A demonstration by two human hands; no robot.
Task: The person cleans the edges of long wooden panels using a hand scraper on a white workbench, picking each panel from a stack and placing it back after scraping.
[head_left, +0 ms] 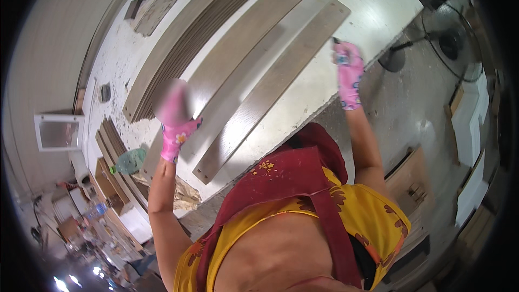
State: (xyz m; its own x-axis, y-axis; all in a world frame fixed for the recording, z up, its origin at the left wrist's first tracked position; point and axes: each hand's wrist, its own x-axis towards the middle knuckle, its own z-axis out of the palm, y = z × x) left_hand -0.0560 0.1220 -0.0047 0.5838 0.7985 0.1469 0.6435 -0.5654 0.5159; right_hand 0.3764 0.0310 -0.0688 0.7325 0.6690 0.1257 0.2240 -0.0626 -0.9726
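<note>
I am watching the left hand (177, 116), in a pink floral glove (173, 143), reaching over the middle wooden slat (243, 35); its fingers are blurring, so I am not telling touch from hover. The right hand (350, 70), gloved alike, is holding a small dark object (336, 40) just beside the far right end of the near wooden slat (270, 94). Both slats are lying roughly parallel on a white worktable (373, 5), while a stack of slats (203, 27) is resting beyond them on the left. A green plastic bottle (130, 161) is lying at the near left. The wearer's maroon apron (270, 178) is covering a yellow floral shirt (367, 205).
</note>
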